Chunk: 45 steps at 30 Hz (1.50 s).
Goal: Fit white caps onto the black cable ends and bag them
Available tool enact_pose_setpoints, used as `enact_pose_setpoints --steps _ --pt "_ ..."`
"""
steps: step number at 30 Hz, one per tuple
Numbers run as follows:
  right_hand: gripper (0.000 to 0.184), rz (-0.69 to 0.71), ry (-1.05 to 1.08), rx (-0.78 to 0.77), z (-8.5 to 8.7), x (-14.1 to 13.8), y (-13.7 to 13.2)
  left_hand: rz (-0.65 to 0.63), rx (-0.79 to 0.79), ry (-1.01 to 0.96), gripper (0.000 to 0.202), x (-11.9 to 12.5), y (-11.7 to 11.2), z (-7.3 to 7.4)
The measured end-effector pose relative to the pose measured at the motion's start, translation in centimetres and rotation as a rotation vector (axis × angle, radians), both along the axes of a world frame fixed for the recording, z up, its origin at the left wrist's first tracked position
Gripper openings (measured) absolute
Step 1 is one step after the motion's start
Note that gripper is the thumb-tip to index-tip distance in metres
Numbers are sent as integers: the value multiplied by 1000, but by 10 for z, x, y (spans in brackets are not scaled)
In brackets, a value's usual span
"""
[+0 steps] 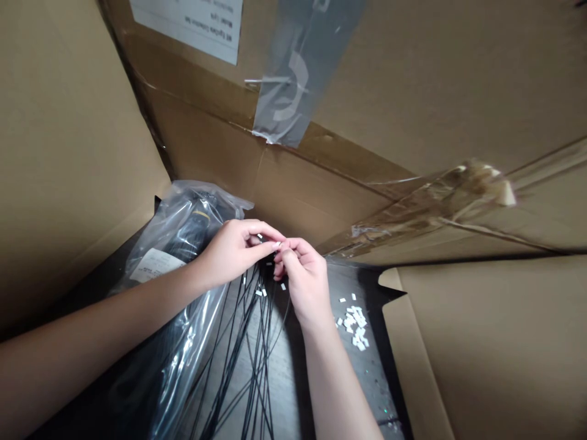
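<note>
Left hand (236, 250): reaches in over the plastic bag; thumb and forefinger meet at the tips, pinching a small white tag (277, 244).
Right hand (308, 272): just beside the left, fingertips close against it; thumb pressed to the curled forefinger, remaining fingers folded under. Anything within this grip is too small to tell.

Black strands (257, 351), thin, numerous: fanned over the worktop (288, 391) between the forearms, some crossing, their upper ends gathered beneath the hands. One strand curves up toward the right hand; whether it is held cannot be told.

Loose white tags (261, 293), several: scattered among the upper ends of the strands, below the joined fingers; whether any are attached cannot be told.

Pile of white tags (356, 327): on the worktop, right of the right forearm, a few lying just apart from the heap.

Plastic bag (183, 360), clear, creased: lies lengthwise under the left forearm, dark strands inside; one yellow band (200, 214) near its far end, one white label (156, 264) on its side.

Cardboard box (435, 79), large: stands beyond the hands; bears a printed sheet (192, 27), upside down, a strip of grey tape (288, 98) and wrinkled brown tape (422, 208).

Cardboard panels: one at left (68, 140), one at right (495, 342).
</note>
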State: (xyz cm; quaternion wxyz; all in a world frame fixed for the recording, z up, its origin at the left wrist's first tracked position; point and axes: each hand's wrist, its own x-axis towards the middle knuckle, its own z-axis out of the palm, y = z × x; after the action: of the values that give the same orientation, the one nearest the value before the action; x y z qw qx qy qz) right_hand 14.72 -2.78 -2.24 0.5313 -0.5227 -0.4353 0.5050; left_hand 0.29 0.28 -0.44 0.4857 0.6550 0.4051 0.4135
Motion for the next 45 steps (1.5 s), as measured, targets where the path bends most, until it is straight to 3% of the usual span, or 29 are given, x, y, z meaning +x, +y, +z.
enact_pose_setpoints --steps 9,18,45 --pt "16 8 2 -16 1 2 0 -5 46 -1 10 -2 3 -3" --pt "24 -2 18 -15 -2 1 1 7 -5 11 14 -3 1 -1" --pt "21 1 51 -28 -1 2 3 28 -29 9 15 -3 3 0"
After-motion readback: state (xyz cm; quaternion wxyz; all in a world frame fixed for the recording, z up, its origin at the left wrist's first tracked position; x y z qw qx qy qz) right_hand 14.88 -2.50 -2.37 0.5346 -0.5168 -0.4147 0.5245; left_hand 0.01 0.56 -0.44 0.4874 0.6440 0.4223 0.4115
